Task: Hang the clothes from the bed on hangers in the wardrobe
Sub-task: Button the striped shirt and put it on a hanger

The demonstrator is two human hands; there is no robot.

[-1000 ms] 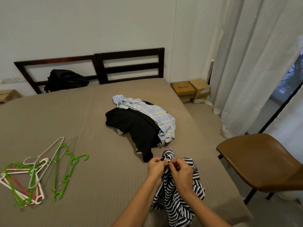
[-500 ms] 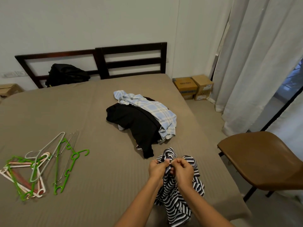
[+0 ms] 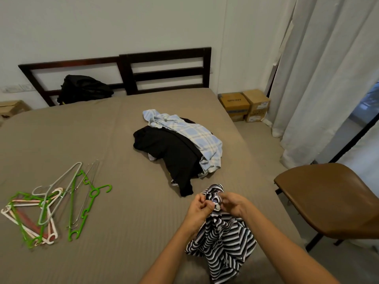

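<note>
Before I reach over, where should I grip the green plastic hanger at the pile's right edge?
Grip the green plastic hanger at its hook neck, coming from the right: that end juts clear, while thin wire hangers lie along its lower body.

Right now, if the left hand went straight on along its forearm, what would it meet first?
The left hand pinches the striped shirt; past that, probably the black garment, though depth is unclear.
</note>
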